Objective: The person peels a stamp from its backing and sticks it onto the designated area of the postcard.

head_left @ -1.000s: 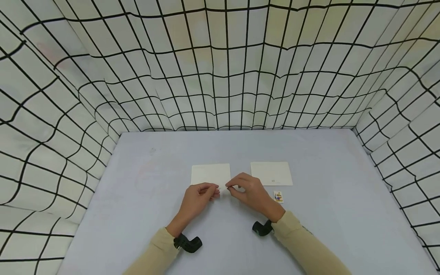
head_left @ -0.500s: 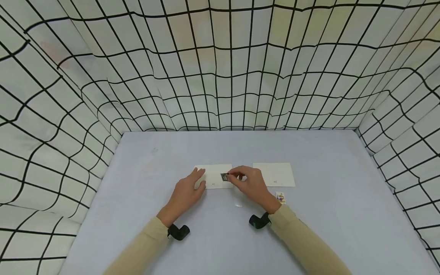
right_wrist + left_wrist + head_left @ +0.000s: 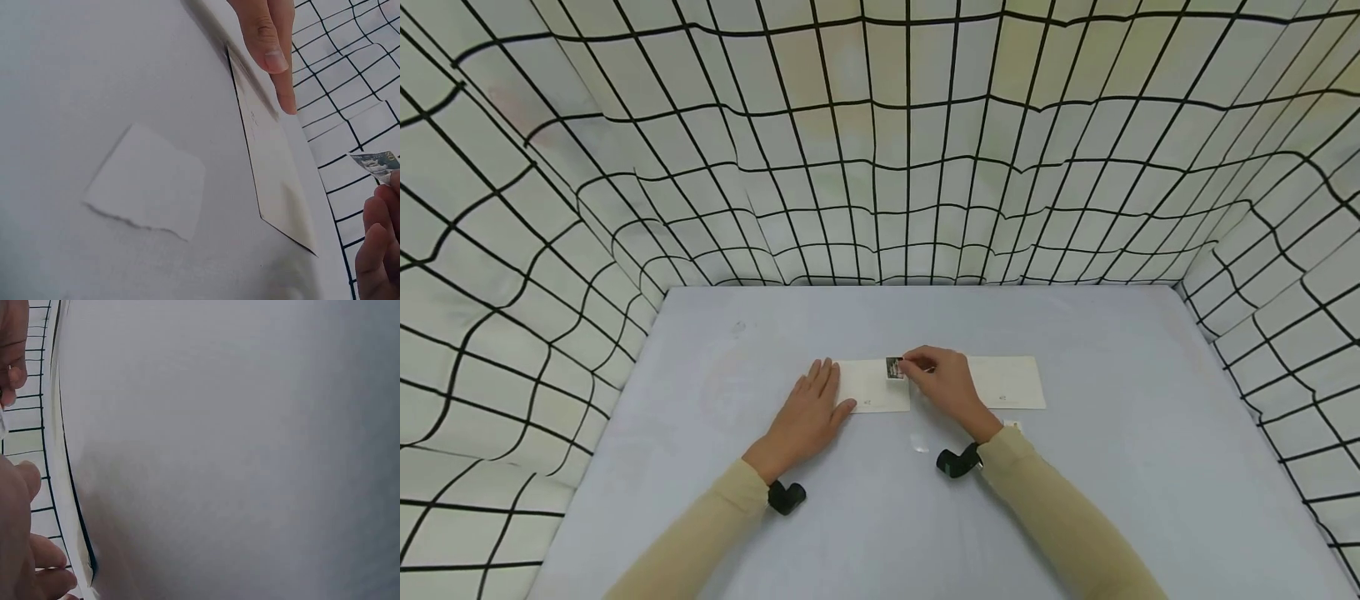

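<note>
In the head view my left hand [image 3: 801, 417] lies flat with its fingers at the left edge of a cream envelope [image 3: 874, 396]. My right hand [image 3: 946, 385] pinches a small dark-printed stamp [image 3: 893, 367] between thumb and fingertips, at the envelope's top right corner. The right wrist view shows the stamp [image 3: 378, 161] with one corner curled; there it looks held above the envelope [image 3: 272, 162], though I cannot tell whether any part touches. A second, colourful stamp [image 3: 1013, 425] shows only partly beside my right wrist.
Another cream envelope [image 3: 1007, 383] lies to the right, partly behind my right hand. A torn white paper scrap [image 3: 150, 181] lies on the white table [image 3: 880, 517], nearer than the first envelope. White walls with black grid lines [image 3: 895, 183] stand behind the table and at its sides.
My hands were together at the near edge of the left envelope, then parted. The left settled flat on its left edge; the right carried the stamp to its top right corner. The scrap came into view.
</note>
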`<state>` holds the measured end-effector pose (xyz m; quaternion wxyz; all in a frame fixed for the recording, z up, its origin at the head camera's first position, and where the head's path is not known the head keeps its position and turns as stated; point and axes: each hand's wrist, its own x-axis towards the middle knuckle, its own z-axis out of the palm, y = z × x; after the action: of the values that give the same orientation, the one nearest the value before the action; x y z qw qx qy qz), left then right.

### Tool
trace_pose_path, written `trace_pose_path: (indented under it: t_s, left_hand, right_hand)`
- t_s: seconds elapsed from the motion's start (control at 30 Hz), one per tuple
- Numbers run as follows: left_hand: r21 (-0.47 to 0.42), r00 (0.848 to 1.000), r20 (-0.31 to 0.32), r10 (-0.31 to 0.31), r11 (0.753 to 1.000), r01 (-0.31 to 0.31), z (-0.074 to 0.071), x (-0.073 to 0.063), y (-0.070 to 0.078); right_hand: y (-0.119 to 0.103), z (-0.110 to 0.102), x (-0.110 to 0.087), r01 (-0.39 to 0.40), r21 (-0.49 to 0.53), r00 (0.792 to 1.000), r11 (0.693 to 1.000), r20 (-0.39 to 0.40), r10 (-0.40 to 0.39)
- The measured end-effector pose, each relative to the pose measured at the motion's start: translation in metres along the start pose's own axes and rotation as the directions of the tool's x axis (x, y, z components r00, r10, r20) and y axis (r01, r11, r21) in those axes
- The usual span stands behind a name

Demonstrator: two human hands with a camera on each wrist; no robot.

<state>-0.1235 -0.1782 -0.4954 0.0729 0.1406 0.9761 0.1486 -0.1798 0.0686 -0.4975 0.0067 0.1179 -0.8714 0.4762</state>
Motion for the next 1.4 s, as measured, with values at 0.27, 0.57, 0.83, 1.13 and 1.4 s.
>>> trace_pose_path:
  t_s: [0.27,0.57,0.83,1.13,1.4]
  left_hand:
    - [0.012,0.998,0.061,0.016,1.000,-0.016,-0.002,0.005,0.000]
    - [0.048,0.997,0.079,0.013,0.999,-0.016,0.003,0.010,0.002]
    - [0.104,0.995,0.101,0.007,0.994,-0.017,0.005,0.011,0.001]
    - [0.118,0.995,0.101,-0.001,0.993,-0.011,0.004,0.011,0.005]
    - [0.125,0.995,0.103,0.006,0.992,-0.019,0.004,0.011,0.005]
  right_hand:
    - [0.007,0.006,0.019,-0.187,0.040,0.980,0.982,0.072,0.184]
    - [0.013,0.008,0.030,-0.334,0.089,0.941,0.938,0.096,0.326]
    - [0.012,0.009,0.034,-0.384,0.101,0.919,0.918,0.137,0.370]
    - [0.012,0.009,0.036,-0.416,0.091,0.902,0.905,0.170,0.398]
    - [0.009,0.009,0.037,-0.429,0.078,0.895,0.900,0.167,0.413]
